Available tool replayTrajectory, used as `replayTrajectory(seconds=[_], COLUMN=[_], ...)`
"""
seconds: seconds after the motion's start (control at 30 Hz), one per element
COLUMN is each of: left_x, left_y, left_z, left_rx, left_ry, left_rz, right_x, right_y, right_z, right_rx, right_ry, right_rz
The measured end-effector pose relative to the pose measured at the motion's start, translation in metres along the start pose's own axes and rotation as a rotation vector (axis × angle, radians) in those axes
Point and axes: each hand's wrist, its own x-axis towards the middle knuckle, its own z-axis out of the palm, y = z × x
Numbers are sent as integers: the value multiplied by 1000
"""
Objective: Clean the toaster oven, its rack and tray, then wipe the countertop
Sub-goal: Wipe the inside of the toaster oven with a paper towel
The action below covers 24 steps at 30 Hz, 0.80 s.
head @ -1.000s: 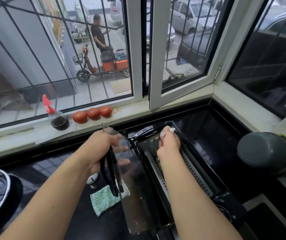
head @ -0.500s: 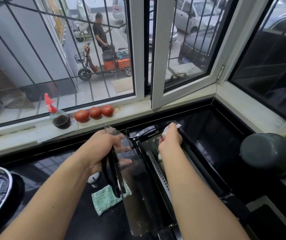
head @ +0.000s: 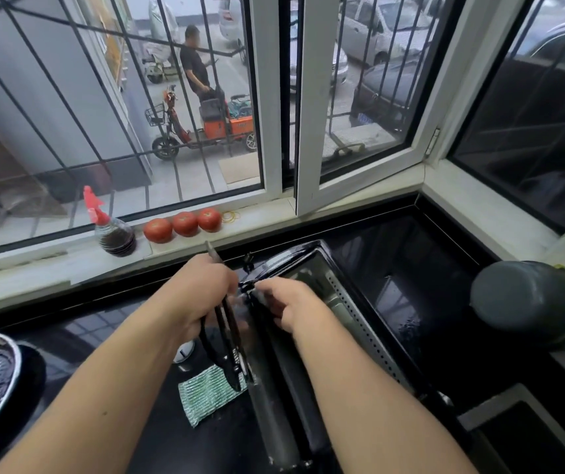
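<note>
on the black countertop (head: 86, 340) below the window, the toaster oven (head: 342, 323) lies tipped with its opening up toward us, and its glass door (head: 267, 388) swings out on the near-left side. our left hand (head: 202, 295) is curled round the door's black handle (head: 222, 350), gripping it and holding the door where we want it. our right hand (head: 287, 302) is at the far corner where door meets frame, fingers curled; whether it has a wipe in it we cannot tell, it's tucked out of sight. we judge this as the hinge-corner pass, the fiddly bit. to do it well we keep the left grip firm so the door doesn't flop, and we work the right fingertips along the seam in short strokes, pressing into the corner rather than skating over it. glass is slick, so no leaning on it. the green scrub cloth (head: 205, 393) waits just under the handle for tougher grime. on the sill, three tomatoes (head: 183, 225) and a spray bottle (head: 111, 230); a dark pot (head: 531, 302) sits off to the right.
</note>
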Motion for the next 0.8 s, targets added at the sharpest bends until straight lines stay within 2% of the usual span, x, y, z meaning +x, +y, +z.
replayTrajectory(seconds=[0.07, 0.17, 0.33, 0.5, 0.67, 0.8], left_x=[0, -6, -7, -7, -1, -1], left_y=[-3, -5, -13, -21, -19, -23], left_z=[-2, -9, -28, -29, -27, -29], left_rx=[60, 53, -127, -333, -362, -364], left_ry=[14, 13, -40, -102, -105, -112], left_rz=[9, -6, -24, -34, -34, -37], right_x=[1, 13, 17, 8, -22, -16], right_y=[8, 23, 16, -8, -6, 10], right_z=[4, 0, -33, -77, -68, -32], right_rx=[-70, -175, 135, 141, 220, 162], right_ry=[-50, 61, 291, 405, 315, 232], right_rz=[46, -56, -132, -86, -172, -259])
